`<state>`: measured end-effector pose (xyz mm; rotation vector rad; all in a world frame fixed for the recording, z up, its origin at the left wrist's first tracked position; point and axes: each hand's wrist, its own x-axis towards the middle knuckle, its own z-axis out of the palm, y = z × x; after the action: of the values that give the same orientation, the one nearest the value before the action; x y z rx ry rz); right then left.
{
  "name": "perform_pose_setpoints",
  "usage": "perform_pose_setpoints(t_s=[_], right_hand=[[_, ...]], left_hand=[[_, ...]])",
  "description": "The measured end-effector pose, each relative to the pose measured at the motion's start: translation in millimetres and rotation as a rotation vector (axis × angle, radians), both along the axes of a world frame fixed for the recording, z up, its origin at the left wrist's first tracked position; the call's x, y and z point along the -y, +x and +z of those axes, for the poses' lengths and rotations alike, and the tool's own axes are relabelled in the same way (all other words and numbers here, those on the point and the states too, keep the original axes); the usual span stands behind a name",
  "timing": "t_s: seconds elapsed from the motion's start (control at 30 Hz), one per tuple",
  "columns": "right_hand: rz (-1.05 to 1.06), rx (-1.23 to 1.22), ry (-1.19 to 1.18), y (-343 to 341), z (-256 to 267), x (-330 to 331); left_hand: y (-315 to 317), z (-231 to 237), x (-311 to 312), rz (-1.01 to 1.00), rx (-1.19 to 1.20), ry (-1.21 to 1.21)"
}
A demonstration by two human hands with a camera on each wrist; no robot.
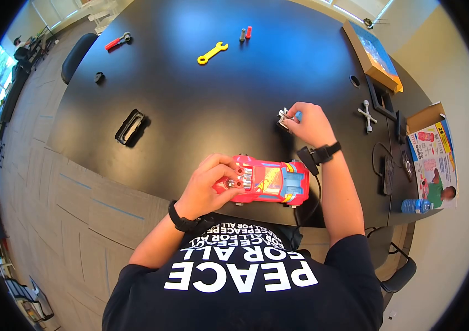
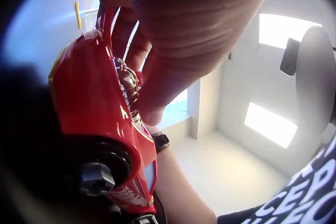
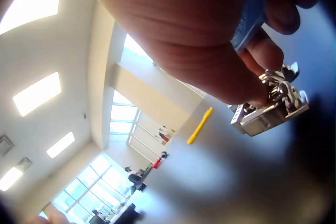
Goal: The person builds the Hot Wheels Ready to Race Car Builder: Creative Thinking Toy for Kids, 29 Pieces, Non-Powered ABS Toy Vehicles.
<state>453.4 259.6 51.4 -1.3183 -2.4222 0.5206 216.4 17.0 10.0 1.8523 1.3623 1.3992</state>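
A red toy car (image 1: 267, 186) with blue and yellow trim lies on the table near its front edge. My left hand (image 1: 207, 185) grips the car's left end, fingers and thumb around the silver engine piece; the left wrist view shows the red body (image 2: 89, 92) and a wheel (image 2: 97, 176) close up. Farther right, my right hand (image 1: 313, 127) pinches a silver part (image 1: 283, 118) at the table surface. In the right wrist view this part (image 3: 265, 121) looks like a shallow tray with small metallic pieces. A blue object (image 3: 249, 16) is tucked in the right palm.
On the black table (image 1: 190, 110) are a yellow wrench (image 1: 212, 53), a red-handled tool (image 1: 117, 42), two small pegs (image 1: 245, 33), a black tray (image 1: 130, 127) and a grey cross-shaped tool (image 1: 367, 116). Boxes (image 1: 375, 58) and a water bottle (image 1: 416, 206) stand right.
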Motion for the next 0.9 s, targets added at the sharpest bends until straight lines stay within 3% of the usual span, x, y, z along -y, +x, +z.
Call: perform_pose_setpoints(t_s=[0.1,0.3,0.53,0.9], right_hand=[[0.133,-0.153,-0.144,22.3,39.2,35.2],[0.311,-0.099,-0.131,60.1,48.1,102.3],[0.244,0.027,-0.149,69.7,19.8,126.6],[0.185,0.156,-0.091,50.7,15.4,129.1]], left_hand=[[1.7,1.9,1.4,0.017,0.005,0.018],[3.8,8.9,3.3,0.027,-0.105,0.026],[5.4,18.8,-6.6,-0.080,-0.309,-0.014],[-3.7,23.6,-14.9,-0.058,-0.429,-0.071]])
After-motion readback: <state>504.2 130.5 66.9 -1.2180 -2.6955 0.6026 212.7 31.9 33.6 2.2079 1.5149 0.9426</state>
